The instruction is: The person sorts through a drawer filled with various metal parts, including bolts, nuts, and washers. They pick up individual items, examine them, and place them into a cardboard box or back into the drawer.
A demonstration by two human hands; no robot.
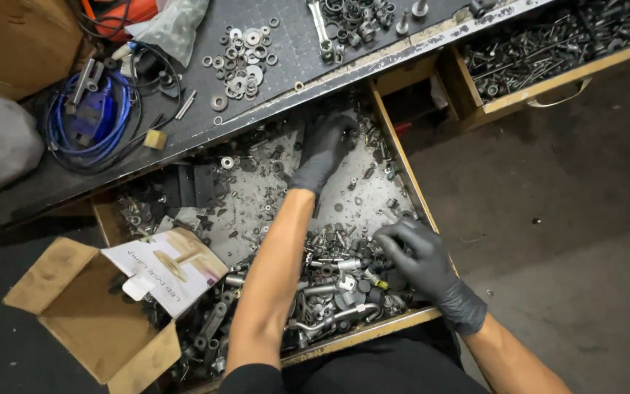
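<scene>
Left hand [324, 149] reaching to drawer's [402, 157] far edge, fingers curled down into loose bolts [329, 273], grip unclear. Right hand [421, 255] at near right corner, fingers spread on the heap.

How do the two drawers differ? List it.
The near drawer is pulled far out, with both gloved hands in it: the left hand at its back, the right hand near its front. The far drawer is open with no hand in it. The near drawer shows bare floor between its piles and a cardboard box at its left corner; the far drawer is evenly covered with dark parts. Both are wooden and hold loose metal hardware.
</scene>
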